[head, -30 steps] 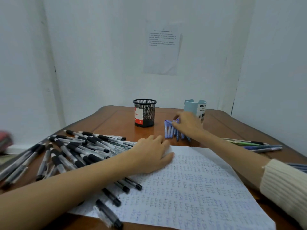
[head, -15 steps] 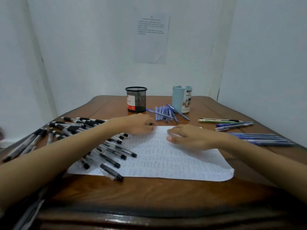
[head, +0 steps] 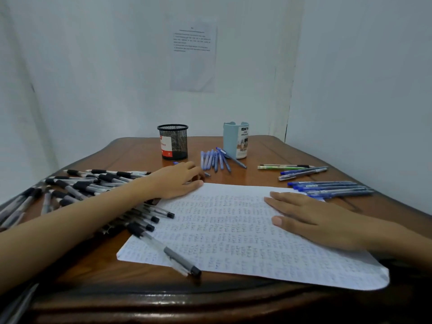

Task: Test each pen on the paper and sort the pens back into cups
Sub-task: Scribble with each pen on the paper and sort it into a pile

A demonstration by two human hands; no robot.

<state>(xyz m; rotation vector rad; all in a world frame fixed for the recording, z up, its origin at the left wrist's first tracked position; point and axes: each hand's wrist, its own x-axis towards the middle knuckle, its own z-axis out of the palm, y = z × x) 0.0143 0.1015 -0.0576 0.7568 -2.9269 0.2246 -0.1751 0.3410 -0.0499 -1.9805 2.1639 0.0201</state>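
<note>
The left hand (head: 177, 181) is lying over a blue pen (head: 207, 174) beyond the far-left corner of the paper (head: 233, 230). The pen is running left-right under its fingers, and I cannot tell whether they are gripping it. The right hand (head: 311, 218) is resting flat on the paper, farther off.

The wooden bench (head: 138, 155) carries a scribbled paper sheet (head: 233, 232), black pens (head: 88, 183) heaped left, blue pens (head: 215, 160), a mesh cup (head: 174, 142) and a pale-blue cup (head: 233, 141).
</note>
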